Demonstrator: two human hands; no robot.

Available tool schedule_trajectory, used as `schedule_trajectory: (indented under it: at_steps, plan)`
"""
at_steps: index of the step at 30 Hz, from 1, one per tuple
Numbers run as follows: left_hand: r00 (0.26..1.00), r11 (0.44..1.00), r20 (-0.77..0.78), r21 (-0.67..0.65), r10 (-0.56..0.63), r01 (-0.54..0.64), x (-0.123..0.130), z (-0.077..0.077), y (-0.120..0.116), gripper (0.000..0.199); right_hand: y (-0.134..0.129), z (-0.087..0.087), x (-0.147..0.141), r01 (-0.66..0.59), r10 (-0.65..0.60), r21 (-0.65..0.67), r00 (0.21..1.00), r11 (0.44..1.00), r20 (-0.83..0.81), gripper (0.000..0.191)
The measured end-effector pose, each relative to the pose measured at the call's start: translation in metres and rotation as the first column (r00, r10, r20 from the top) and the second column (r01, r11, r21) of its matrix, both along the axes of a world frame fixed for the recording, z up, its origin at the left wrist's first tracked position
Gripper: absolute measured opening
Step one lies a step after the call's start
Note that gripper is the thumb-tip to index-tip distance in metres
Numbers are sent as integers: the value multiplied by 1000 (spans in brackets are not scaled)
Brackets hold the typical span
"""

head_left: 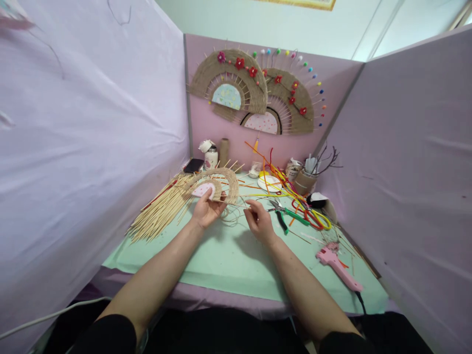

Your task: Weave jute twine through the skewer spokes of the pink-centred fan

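Note:
My left hand grips a small woven fan by its lower part, thumb over the white dotted half-round centre. Brown twine forms the fan's two bands, and thin sticks poke out along its top edge. At the fan's right, my right hand has its fingers curled and pinched together at a thin strand of twine that runs to the fan. Loose loops of twine lie on the table below, between the two hands.
A heap of thin sticks lies left on the green tabletop. Right are green-handled pruning shears, coloured pipe cleaners and a pink glue gun. Two larger fans hang on the back panel.

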State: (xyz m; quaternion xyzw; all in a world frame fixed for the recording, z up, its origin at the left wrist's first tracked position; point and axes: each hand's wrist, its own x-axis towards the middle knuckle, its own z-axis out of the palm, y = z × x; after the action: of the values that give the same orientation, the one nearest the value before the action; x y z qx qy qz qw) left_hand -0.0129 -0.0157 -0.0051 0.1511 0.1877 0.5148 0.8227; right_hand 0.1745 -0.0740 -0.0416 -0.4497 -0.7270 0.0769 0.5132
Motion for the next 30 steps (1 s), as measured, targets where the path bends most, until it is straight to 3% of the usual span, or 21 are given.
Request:
schedule_trajectory:
  at_steps: [7, 12, 18, 25, 27, 30]
  plan:
    - [981, 989, -136, 15, -141, 144, 1, 3, -8, 17, 8, 7, 11, 64, -92, -115, 960, 991, -263, 24]
    - [970, 992, -225, 70, -91, 110, 3, 1, -8, 13, 9, 7, 15, 67, -114, -144, 931, 987, -347, 23]
    - [949, 986, -308, 166, 70, -18, 1, 6, -6, 10, 7, 10, 17, 97, -120, -105, 963, 990, -242, 23]
    - [887, 935, -348, 289, 303, -206, -2, 11, -4, 20, 5, 16, 23, 152, -149, 23, 986, 988, -75, 19]
    - [868, 932, -379, 290, 321, -218, -4, 11, -3, 21, 6, 18, 25, 165, -162, 71, 985, 984, -52, 17]
    - [863, 957, -443, 259, 241, -135, -7, 10, -2, 22, 6, 20, 26, 167, -160, 132, 985, 977, -62, 15]
